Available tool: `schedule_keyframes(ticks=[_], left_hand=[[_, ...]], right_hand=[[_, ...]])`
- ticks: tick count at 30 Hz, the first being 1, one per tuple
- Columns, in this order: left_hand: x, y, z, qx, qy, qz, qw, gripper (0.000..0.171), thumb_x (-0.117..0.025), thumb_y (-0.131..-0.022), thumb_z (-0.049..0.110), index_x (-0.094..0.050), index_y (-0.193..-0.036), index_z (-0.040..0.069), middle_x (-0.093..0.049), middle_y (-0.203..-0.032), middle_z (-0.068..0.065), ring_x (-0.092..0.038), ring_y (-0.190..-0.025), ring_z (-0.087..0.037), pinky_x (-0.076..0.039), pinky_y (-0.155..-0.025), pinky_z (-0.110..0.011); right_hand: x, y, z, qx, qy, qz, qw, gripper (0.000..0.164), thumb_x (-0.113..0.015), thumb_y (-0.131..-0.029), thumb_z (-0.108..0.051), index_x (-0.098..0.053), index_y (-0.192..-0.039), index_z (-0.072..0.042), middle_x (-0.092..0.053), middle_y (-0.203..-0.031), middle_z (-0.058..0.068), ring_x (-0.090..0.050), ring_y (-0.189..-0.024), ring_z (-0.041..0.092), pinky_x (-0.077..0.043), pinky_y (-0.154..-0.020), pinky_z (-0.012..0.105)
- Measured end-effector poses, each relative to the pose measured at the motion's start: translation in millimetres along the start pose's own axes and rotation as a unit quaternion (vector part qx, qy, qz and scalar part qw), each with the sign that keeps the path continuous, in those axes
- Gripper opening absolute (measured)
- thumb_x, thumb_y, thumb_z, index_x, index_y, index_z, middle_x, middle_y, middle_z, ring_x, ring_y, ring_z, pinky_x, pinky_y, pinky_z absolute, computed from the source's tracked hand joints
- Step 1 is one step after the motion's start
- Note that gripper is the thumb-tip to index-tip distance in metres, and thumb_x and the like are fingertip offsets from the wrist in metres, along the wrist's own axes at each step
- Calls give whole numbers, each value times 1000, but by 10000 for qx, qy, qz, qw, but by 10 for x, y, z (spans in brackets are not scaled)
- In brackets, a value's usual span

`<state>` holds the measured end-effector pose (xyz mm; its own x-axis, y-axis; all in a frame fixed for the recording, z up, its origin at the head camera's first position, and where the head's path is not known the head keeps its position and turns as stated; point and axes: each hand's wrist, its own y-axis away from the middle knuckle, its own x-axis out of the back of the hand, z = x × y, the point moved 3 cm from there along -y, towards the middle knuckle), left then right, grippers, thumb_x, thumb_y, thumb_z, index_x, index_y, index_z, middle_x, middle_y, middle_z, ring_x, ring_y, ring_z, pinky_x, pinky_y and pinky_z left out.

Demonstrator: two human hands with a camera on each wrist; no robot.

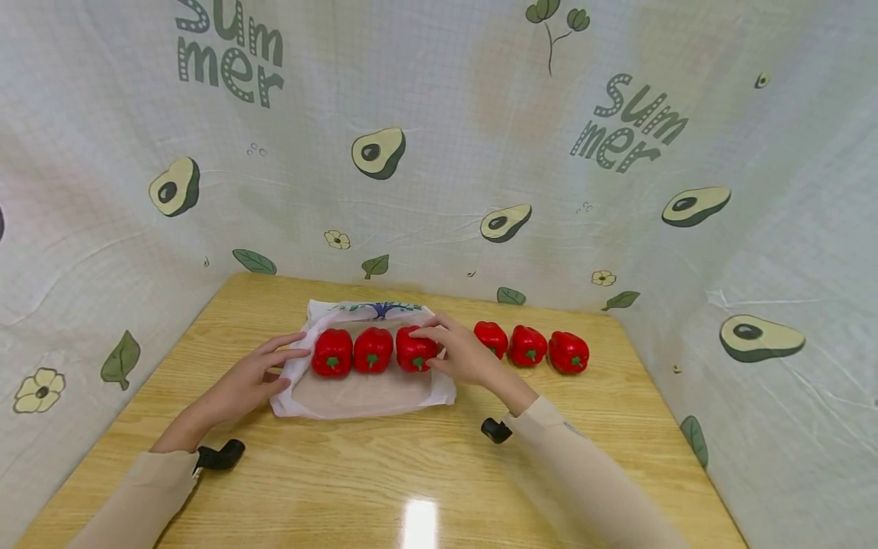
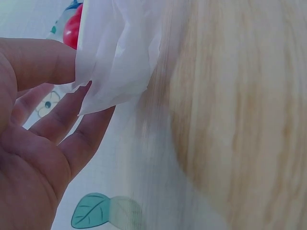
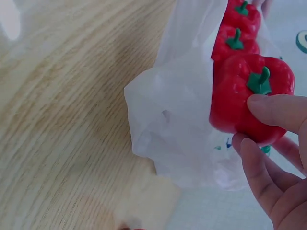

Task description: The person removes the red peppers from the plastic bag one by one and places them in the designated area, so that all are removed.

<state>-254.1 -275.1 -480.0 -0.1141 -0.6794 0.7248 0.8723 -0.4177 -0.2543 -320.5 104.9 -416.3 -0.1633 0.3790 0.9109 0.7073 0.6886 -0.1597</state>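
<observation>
A shallow container [image 1: 373, 395] draped in white plastic with a blue tree print sits mid-table. Three glossy red bell peppers with green stems stand in a row inside it: a left one [image 1: 332, 354], a middle one [image 1: 373, 351] and a right one [image 1: 414, 349]. My right hand [image 1: 461, 352] pinches the right pepper [image 3: 230, 103] between thumb and fingers, at the container's right end. At the opposite end, my left hand [image 1: 252, 381] touches the side with fingers spread and fairly straight. Close up, part of those fingers [image 2: 91, 136] is hidden behind the loose plastic [image 2: 117, 57].
Three more red bell peppers lie on the table right of the container: one [image 1: 491, 338] partly behind my right hand, one [image 1: 527, 347] beside it and one [image 1: 568, 352] farthest right. A printed cloth [image 1: 439, 152] hangs around the back and sides of the wooden table [image 1: 343, 480].
</observation>
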Motion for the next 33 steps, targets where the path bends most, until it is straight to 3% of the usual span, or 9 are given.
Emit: schedule_keyframes(ticks=[4,10,15,21,33], left_hand=[[-3,0,1,1,38,-8,10000,57,-72,-95,-8,-62,-148,9,-38,-168,-14,-48,-141,-38,-54,-95,-20],[-17,0,-9,-72,23,29,10000,57,-73,-95,-8,-63,-148,9,-38,-167,-14,-49,-138,-35,-55,-94,-20],[-18,0,-21,-111,15,43,9999,57,-73,-94,-8,-63,-147,9,-39,-167,-15,-49,-139,-37,-54,-94,-18],[-8,-11,-20,-55,68,-7,10000,56,-73,-95,-7,-63,-148,9,-38,-167,-15,-47,-142,-41,-53,-94,-18],[-3,-11,-24,68,102,-66,9999,57,-72,-96,-8,-62,-149,9,-37,-168,-15,-45,-143,-41,-51,-95,-17]], right_hand=[[75,155,-37,-37,-266,39,9996,53,-82,-92,-5,-68,-143,-14,-57,-140,8,-67,-98,20,-64,-84,37],[169,407,-54,-77,-513,201,9984,54,-83,-91,-3,-68,-141,-12,-58,-135,10,-70,-92,27,-65,-79,39],[268,608,-43,-137,-545,491,9972,56,-86,-88,-2,-69,-140,-14,-60,-134,10,-67,-93,23,-65,-77,40],[316,830,87,-235,-370,743,9963,56,-87,-86,-3,-70,-138,-16,-59,-134,8,-67,-89,20,-64,-74,35],[301,1224,358,-581,-301,707,9953,57,-87,-85,-1,-70,-137,-15,-58,-131,8,-66,-81,19,-64,-73,35]])
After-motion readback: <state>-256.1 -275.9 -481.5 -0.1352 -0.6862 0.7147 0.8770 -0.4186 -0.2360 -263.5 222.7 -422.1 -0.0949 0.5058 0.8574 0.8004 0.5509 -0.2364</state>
